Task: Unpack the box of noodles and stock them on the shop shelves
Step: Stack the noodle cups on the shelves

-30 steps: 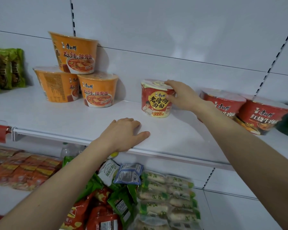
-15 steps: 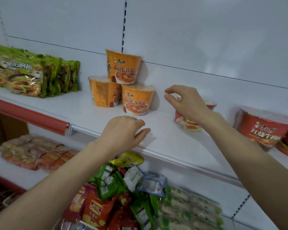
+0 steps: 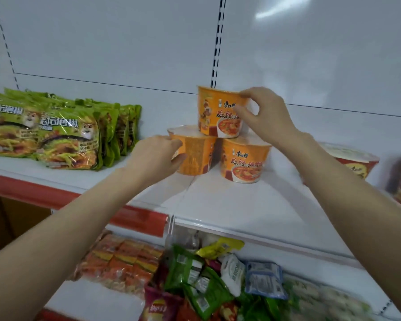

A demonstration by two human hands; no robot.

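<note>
White shelving (image 3: pixel 236 200) with a slotted back panel carries green noodle packs (image 3: pixel 56 133) at nine o'clock of three orange noodle bowls and a blurred red bowl (image 3: pixel 354 163) at three o'clock, with loose snack bags (image 3: pixel 204 281) on the shelf below. All three bowls stand upright, axes vertical, labels facing out. The right hand (image 3: pixel 264 117) pinches the top bowl (image 3: pixel 218 112), which rests on the lower pair; the left hand (image 3: pixel 155 156) grasps the lower left bowl (image 3: pixel 195 151), touching the lower right bowl (image 3: pixel 243 161).

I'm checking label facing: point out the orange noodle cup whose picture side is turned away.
The bottom-left orange cup, under the left hand. The top cup and bottom-right cup show their soup pictures.
</note>
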